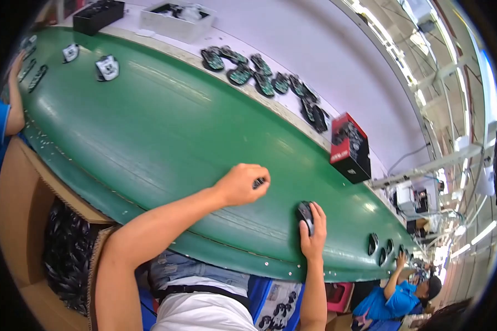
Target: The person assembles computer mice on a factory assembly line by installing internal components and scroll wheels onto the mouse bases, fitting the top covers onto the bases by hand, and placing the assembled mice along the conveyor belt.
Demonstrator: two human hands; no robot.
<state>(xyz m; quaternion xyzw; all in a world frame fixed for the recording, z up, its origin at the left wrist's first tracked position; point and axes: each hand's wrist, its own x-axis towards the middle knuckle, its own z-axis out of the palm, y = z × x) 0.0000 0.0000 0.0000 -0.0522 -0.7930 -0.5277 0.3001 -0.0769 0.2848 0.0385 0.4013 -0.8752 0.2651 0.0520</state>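
My left hand is closed in a fist above the green conveyor belt. A small dark part shows between its curled fingers, too little to tell its kind. My right hand grips a black computer mouse on the belt, thumb on one side and fingers on the other. The two hands are apart, the right one nearer to me.
Several opened mouse halves with green circuit boards line the far ledge, beside a red and black box. White-cased parts ride the belt at left. A carton of black parts stands near left. Co-workers sit at both ends.
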